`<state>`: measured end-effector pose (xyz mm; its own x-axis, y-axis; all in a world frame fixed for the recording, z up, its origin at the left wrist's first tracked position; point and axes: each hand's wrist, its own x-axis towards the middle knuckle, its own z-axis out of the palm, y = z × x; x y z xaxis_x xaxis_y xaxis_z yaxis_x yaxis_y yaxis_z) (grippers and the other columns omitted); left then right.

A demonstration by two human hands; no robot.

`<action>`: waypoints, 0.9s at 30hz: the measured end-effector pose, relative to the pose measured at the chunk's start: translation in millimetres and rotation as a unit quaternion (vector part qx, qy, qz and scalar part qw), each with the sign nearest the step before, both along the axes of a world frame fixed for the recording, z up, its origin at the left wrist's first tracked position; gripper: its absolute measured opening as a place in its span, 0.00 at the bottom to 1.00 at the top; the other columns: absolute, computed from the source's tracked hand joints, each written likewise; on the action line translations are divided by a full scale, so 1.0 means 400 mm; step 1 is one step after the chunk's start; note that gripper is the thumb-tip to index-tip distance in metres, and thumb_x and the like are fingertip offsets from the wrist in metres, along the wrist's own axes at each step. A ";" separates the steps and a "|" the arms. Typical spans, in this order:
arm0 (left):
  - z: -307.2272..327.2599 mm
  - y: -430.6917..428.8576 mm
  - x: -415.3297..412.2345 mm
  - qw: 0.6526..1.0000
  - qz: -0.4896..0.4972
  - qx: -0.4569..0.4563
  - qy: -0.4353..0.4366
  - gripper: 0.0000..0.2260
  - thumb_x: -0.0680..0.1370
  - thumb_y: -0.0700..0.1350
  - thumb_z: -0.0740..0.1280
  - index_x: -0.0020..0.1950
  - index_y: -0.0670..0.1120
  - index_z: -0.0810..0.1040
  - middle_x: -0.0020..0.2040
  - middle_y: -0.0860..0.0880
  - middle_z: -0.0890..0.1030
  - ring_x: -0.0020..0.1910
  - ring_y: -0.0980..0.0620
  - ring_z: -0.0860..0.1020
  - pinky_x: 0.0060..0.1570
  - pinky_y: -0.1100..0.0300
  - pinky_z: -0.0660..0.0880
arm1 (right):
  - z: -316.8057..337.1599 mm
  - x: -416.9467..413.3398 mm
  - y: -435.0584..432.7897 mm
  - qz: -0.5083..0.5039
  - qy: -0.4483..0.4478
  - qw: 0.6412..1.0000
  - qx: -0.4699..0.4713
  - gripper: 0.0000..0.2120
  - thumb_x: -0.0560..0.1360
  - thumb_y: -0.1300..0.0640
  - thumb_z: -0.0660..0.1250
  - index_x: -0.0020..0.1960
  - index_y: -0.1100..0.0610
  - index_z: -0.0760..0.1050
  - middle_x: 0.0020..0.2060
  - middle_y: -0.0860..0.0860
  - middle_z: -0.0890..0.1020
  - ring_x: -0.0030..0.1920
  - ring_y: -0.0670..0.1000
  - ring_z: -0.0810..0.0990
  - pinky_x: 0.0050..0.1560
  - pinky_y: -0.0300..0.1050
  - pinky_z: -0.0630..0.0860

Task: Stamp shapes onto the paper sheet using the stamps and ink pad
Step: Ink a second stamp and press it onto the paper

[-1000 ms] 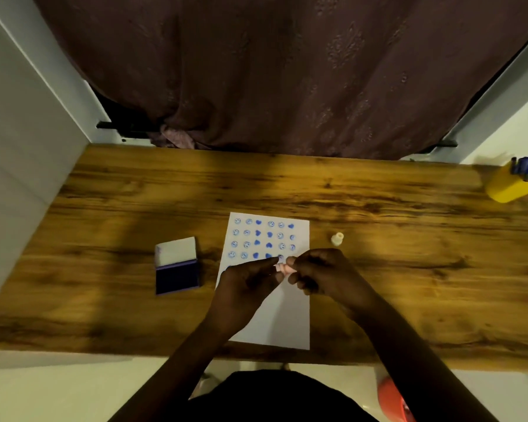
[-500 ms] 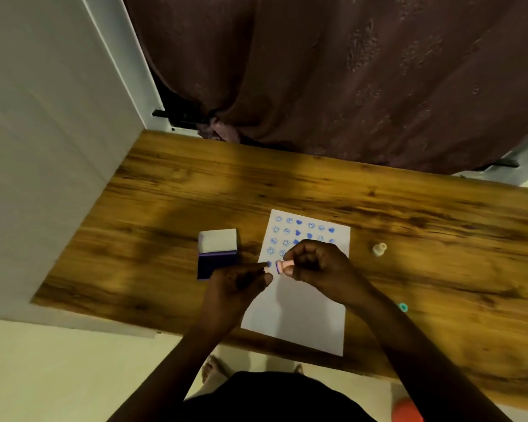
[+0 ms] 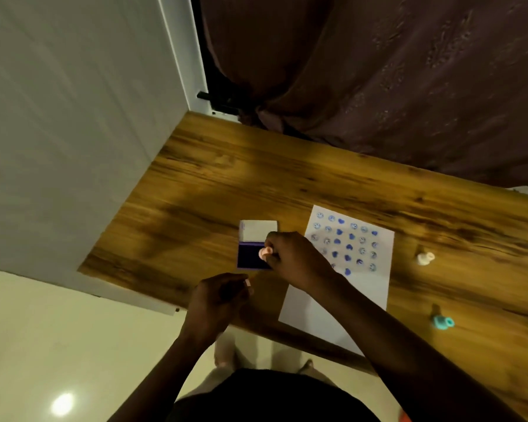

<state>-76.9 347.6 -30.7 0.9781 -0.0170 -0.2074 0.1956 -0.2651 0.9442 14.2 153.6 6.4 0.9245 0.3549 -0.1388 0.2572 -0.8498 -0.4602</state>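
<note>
The white paper sheet [image 3: 333, 309] lies on the wooden table [image 3: 256, 184], its upper half filled with several rows of blue smiley and heart prints. To its left sits the open ink pad [image 3: 250, 259], dark blue with its white lid [image 3: 258, 229] folded back. My right hand [image 3: 296, 260] is shut on a small pink stamp [image 3: 263, 253], holding it on or just above the pad's right part. My left hand [image 3: 217, 300] hovers at the table's near edge, pinching a small pale pink piece [image 3: 247, 283], likely the stamp's cap.
A white stamp [image 3: 425, 257] and a teal stamp [image 3: 442, 322] lie on the table right of the sheet. A dark curtain [image 3: 378, 86] hangs behind the table. A white wall panel [image 3: 73, 132] borders its left end.
My hands have come apart. The right hand carried the pink stamp left from over the sheet to the ink pad, and the left hand dropped toward the near edge with the small piece. The camera swung left.
</note>
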 end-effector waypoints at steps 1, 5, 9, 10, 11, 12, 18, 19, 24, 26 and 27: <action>-0.002 0.011 0.000 1.000 0.003 -0.003 0.000 0.11 0.75 0.39 0.75 0.56 0.49 0.84 0.52 0.57 0.86 0.53 0.62 0.83 0.44 0.73 0.78 | -0.007 0.005 0.015 0.011 -0.015 1.000 -0.024 0.09 0.81 0.51 0.66 0.55 0.57 0.78 0.50 0.56 0.85 0.51 0.55 0.84 0.44 0.47 0.80; -0.011 0.049 0.006 1.000 0.013 -0.010 0.006 0.10 0.74 0.41 0.76 0.53 0.53 0.84 0.50 0.59 0.87 0.51 0.61 0.84 0.44 0.71 0.79 | -0.027 0.013 0.046 0.025 -0.023 0.994 -0.104 0.11 0.79 0.56 0.69 0.59 0.59 0.77 0.56 0.58 0.83 0.57 0.57 0.83 0.52 0.50 0.83; -0.023 0.071 0.017 1.000 0.004 -0.003 0.006 0.11 0.75 0.43 0.76 0.55 0.53 0.84 0.52 0.62 0.86 0.52 0.62 0.84 0.45 0.73 0.78 | -0.048 0.010 0.056 0.027 -0.007 0.990 -0.140 0.16 0.76 0.56 0.72 0.62 0.58 0.76 0.59 0.58 0.83 0.61 0.57 0.82 0.57 0.49 0.82; -0.025 0.073 0.021 1.000 0.003 -0.009 0.012 0.11 0.75 0.42 0.76 0.55 0.53 0.84 0.52 0.61 0.86 0.52 0.61 0.84 0.45 0.72 0.78 | -0.053 0.007 0.058 0.026 -0.010 0.989 -0.147 0.17 0.76 0.56 0.72 0.63 0.58 0.76 0.59 0.58 0.83 0.61 0.57 0.81 0.58 0.49 0.81; -0.025 0.073 0.024 1.000 0.002 -0.018 0.022 0.11 0.74 0.42 0.77 0.55 0.52 0.84 0.52 0.60 0.86 0.52 0.60 0.84 0.45 0.70 0.79 | -0.059 0.003 0.060 0.024 -0.012 0.988 -0.153 0.16 0.76 0.56 0.72 0.63 0.58 0.77 0.59 0.58 0.83 0.60 0.57 0.82 0.58 0.49 0.81; -0.025 0.072 0.027 0.999 -0.001 -0.025 0.030 0.11 0.74 0.42 0.77 0.55 0.52 0.84 0.51 0.58 0.87 0.52 0.59 0.85 0.45 0.69 0.80 | -0.064 -0.003 0.061 0.020 -0.013 0.988 -0.155 0.16 0.77 0.56 0.72 0.63 0.58 0.77 0.58 0.58 0.83 0.60 0.56 0.82 0.58 0.49 0.81; -0.011 0.064 0.049 0.999 -0.032 -0.016 -0.001 0.10 0.75 0.40 0.75 0.56 0.48 0.84 0.51 0.56 0.87 0.52 0.59 0.84 0.45 0.71 0.78 | -0.083 -0.024 0.054 -0.014 -0.003 0.993 -0.118 0.15 0.78 0.57 0.70 0.64 0.57 0.77 0.58 0.56 0.83 0.59 0.55 0.83 0.58 0.46 0.80; -0.008 0.062 0.052 0.999 -0.036 -0.013 -0.004 0.10 0.76 0.40 0.75 0.56 0.47 0.84 0.51 0.55 0.87 0.52 0.59 0.84 0.45 0.71 0.78 | -0.082 -0.023 0.052 -0.014 0.000 0.993 -0.118 0.15 0.78 0.57 0.70 0.64 0.57 0.77 0.58 0.56 0.84 0.59 0.55 0.83 0.59 0.47 0.81; 0.002 0.034 0.051 0.998 -0.061 -0.010 0.002 0.11 0.75 0.38 0.75 0.57 0.46 0.85 0.51 0.54 0.87 0.52 0.55 0.85 0.46 0.66 0.81 | -0.075 -0.020 0.045 -0.007 -0.001 0.993 -0.120 0.16 0.80 0.58 0.68 0.66 0.58 0.76 0.61 0.58 0.83 0.62 0.58 0.82 0.63 0.53 0.80; 0.003 0.013 0.047 0.996 -0.088 0.002 0.007 0.11 0.75 0.38 0.75 0.55 0.49 0.85 0.49 0.57 0.87 0.50 0.59 0.85 0.47 0.66 0.81 | -0.069 -0.028 0.034 -0.004 -0.013 0.994 -0.107 0.15 0.80 0.58 0.68 0.66 0.58 0.77 0.60 0.58 0.83 0.61 0.58 0.82 0.61 0.52 0.80; 0.004 -0.001 0.045 0.994 -0.113 0.011 0.013 0.11 0.75 0.38 0.75 0.54 0.51 0.84 0.47 0.60 0.87 0.49 0.60 0.85 0.46 0.67 0.81 | -0.063 -0.033 0.026 -0.008 -0.025 0.996 -0.081 0.14 0.80 0.58 0.67 0.65 0.58 0.77 0.59 0.58 0.83 0.60 0.57 0.83 0.60 0.51 0.81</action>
